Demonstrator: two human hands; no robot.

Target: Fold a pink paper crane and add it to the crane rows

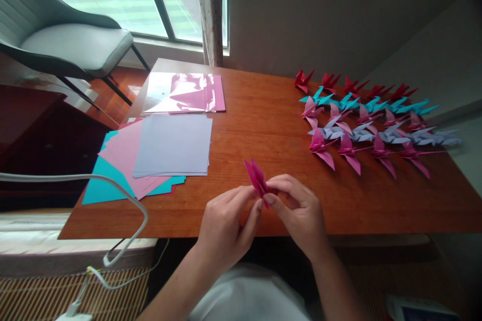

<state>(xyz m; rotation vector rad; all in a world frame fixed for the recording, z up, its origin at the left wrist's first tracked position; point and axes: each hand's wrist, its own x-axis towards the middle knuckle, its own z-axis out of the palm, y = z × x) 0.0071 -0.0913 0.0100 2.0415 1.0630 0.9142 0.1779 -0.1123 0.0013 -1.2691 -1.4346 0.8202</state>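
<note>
A partly folded magenta origami paper (256, 176) is held up over the front of the wooden table, two narrow points rising from it. My left hand (230, 215) pinches its lower left side between thumb and fingers. On the other side my right hand (297, 210) grips the lower right, thumb in front and fingers behind. The fingertips hide the paper's lower part. To the right stand rows of folded paper cranes: red (352, 85), turquoise (346, 102), light pink (337, 113), pale lavender (361, 132) and magenta (350, 153).
Lavender sheets (173, 145) lie at the left over fanned pink (122, 153) and turquoise sheets (107, 178). Behind them is a clear plastic packet of paper (196, 93). A white cable (141, 210) loops past the table's (241, 125) left front edge. A chair (75, 47) stands by the window.
</note>
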